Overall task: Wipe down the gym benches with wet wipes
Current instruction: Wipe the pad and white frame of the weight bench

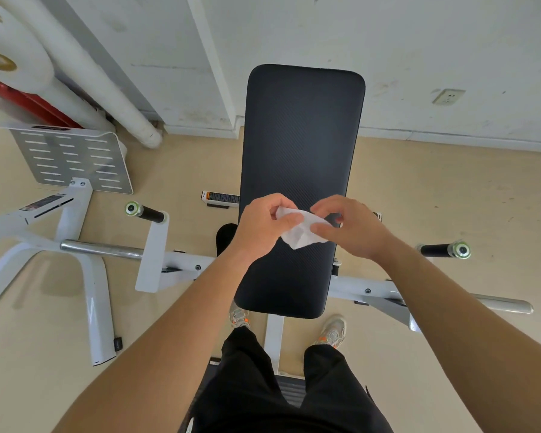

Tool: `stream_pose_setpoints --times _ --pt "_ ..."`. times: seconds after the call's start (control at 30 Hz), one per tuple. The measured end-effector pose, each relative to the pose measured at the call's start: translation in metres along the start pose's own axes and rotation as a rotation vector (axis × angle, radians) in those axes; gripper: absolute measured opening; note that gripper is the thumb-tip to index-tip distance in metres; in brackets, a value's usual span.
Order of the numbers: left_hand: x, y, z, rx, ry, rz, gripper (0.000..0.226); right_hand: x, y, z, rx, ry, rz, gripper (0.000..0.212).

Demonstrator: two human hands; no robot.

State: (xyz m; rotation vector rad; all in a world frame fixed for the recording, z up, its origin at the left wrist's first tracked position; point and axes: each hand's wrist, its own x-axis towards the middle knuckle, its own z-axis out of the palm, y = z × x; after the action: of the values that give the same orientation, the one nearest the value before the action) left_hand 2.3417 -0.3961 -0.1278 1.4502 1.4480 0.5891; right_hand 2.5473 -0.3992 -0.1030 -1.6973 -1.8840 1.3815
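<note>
Over a black bench (300,145) in a gym corner, a person standing at its near end holds a crumpled white wipe (299,237) between both hands. The left hand (260,229) has its fingers curled, with the thumb pinching the wipe's left side. The right hand (353,229) pinches the wipe's right side between thumb and fingertips. The wipe hangs over the near half of the pad; whether it touches the pad cannot be told.

A white frame (369,289) runs under the bench and carries two black grips with shiny end caps, one to the left (146,211) and one to the right (444,250). A chrome bar (100,250) and a second white frame (88,276) lie on the beige floor (450,189) at left, beside a slotted grey plate (72,160). Behind the plate, a thick white pipe (107,98) slants down to the floor along the scuffed white wall (419,42), which carries a socket (448,96) at right. The person wears black trousers (250,385) and grey shoes with orange marks (333,331), one foot on each side of the bench's post.
</note>
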Motion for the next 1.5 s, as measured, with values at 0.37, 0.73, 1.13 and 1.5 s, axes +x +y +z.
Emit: stream_pose_setpoints --times 0.37,0.73,1.13,1.5 --pt "0.004 -0.004 -0.007 -0.102 0.181 -0.165 0.015 0.016 0.008 0.006 0.301 0.137 0.221 0.002" --pt "-0.006 0.002 -0.011 -0.237 0.231 -0.219 0.014 0.019 -0.008 0.013 0.532 0.099 0.163 0.025" --pt "-0.024 0.010 0.007 0.080 0.326 0.043 0.025 0.017 -0.028 0.019 0.554 0.110 0.107 0.017" --pt "-0.009 -0.001 -0.020 -0.061 0.434 -0.100 0.010 0.031 -0.015 0.010 0.141 0.187 0.146 0.013"
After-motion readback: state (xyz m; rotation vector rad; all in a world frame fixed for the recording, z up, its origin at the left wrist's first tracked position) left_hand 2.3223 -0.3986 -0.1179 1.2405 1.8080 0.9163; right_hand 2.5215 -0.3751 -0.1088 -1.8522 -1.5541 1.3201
